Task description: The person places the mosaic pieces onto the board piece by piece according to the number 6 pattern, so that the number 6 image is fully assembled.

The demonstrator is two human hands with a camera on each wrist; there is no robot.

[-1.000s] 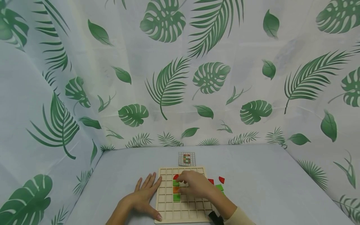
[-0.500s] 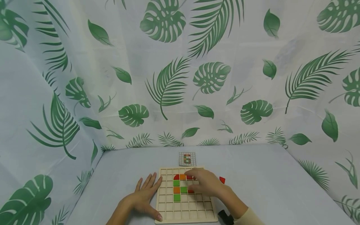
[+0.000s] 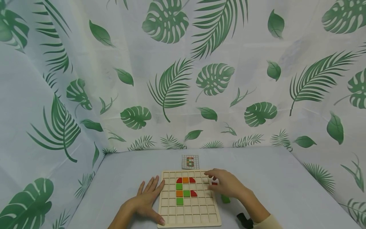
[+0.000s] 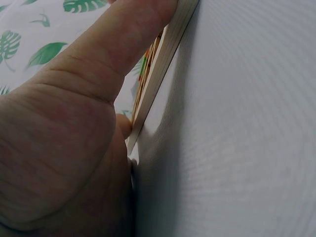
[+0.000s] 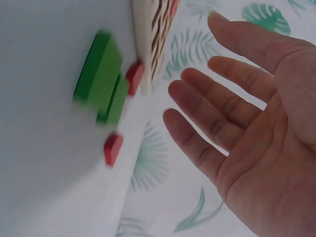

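Observation:
A wooden grid board (image 3: 188, 219) lies on the table. In its cells sit red quarter-round tiles (image 3: 193, 193), orange square tiles (image 3: 179, 193) and green square tiles (image 3: 179, 201). My left hand (image 3: 143, 203) is spread flat, its thumb and a fingertip touching the board's left edge; the left wrist view shows the thumb against that edge (image 4: 170, 54). Over the board's right edge hovers my right hand (image 3: 228, 184), fingers loosely extended, holding nothing. Beneath it, loose green tiles (image 5: 101, 71) and two red tiles (image 5: 113, 149) lie on the table, partly hidden in the head view.
Behind the board lies a small grid card (image 3: 190, 162) with a coloured figure like a 6. A black device (image 3: 245, 220) sits at the right wrist. Leaf-printed cloth (image 3: 183, 95) hangs behind and beside the pale table (image 3: 266, 178).
My right hand has moved right, from above the tiles to the board's right edge. An orange tile and two red tiles now show in cells it covered earlier. My left hand stays put.

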